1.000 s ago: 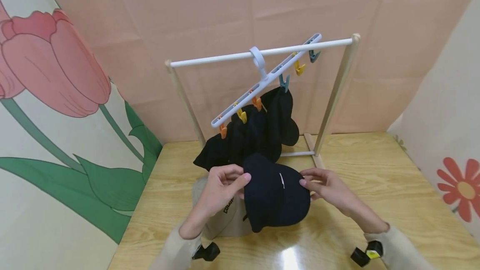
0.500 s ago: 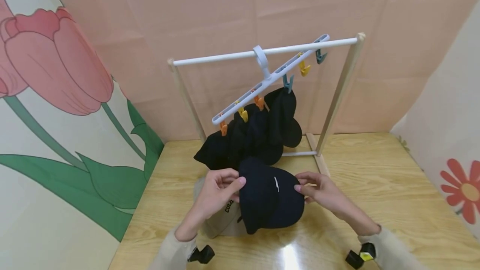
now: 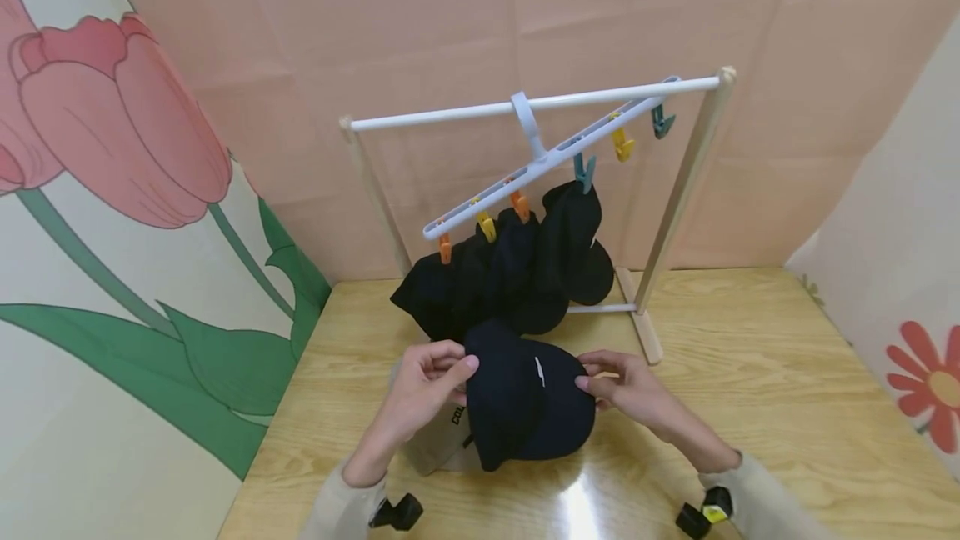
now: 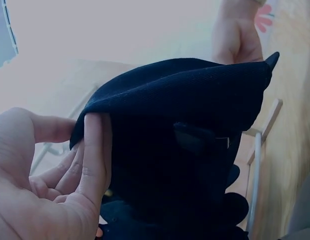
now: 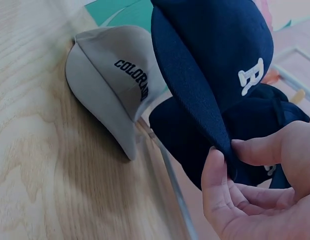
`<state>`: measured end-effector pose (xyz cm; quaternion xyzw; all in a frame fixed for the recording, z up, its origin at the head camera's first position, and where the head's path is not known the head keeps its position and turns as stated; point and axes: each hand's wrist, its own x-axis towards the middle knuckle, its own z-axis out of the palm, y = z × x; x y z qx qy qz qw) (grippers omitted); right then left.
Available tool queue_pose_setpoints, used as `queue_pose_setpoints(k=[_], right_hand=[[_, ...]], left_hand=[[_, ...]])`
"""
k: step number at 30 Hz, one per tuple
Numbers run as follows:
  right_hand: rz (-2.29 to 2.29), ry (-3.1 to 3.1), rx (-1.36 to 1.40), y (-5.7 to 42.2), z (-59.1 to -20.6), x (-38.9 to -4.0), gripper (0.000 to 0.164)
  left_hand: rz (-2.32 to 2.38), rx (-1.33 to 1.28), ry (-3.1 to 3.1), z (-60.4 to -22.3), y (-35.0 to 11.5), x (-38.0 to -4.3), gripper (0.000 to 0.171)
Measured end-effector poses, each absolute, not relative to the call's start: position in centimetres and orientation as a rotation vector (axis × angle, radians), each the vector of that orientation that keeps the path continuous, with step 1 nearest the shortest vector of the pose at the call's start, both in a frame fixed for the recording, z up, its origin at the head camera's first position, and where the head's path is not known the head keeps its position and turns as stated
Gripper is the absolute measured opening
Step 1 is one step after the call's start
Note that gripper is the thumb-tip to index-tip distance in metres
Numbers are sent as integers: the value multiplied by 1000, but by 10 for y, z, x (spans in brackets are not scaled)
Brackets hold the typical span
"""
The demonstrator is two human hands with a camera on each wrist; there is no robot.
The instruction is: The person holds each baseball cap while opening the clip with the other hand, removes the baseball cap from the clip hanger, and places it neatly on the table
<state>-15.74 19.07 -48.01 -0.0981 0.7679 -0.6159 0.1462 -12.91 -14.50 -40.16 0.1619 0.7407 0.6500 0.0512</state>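
Observation:
A navy baseball cap (image 3: 517, 398) with a white letter on its front is held up between both hands, its brim toward the right. My left hand (image 3: 431, 386) pinches the edge of the crown between thumb and fingers, as the left wrist view shows. At the other side, my right hand (image 3: 630, 390) pinches the brim's edge; in the right wrist view the thumb is on one face and fingers on the other. Behind it, several dark caps (image 3: 510, 273) hang in a row from the clip hanger (image 3: 540, 163). A beige cap (image 5: 115, 70) lettered in black lies partly hidden below the navy one.
The hanger hooks over the white bar (image 3: 450, 115) of a wood-legged rack on the table (image 3: 750, 407). Toward its right end, a yellow clip (image 3: 622, 142) and a dark teal clip (image 3: 662, 121) hold nothing. A pink cloth (image 3: 787, 148) covers the back wall.
Both hands have carried the navy cap a little to the left and slightly lower, with their pinches kept. The hanger has turned slightly on the bar.

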Motion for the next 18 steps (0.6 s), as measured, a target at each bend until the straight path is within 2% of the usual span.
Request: queue_pose_setpoints(k=[18], right_hand=[[-1823,2216,-320,180,-501,-162,48]], left_hand=[[1932,439,2259,-423,-165,-134,25]])
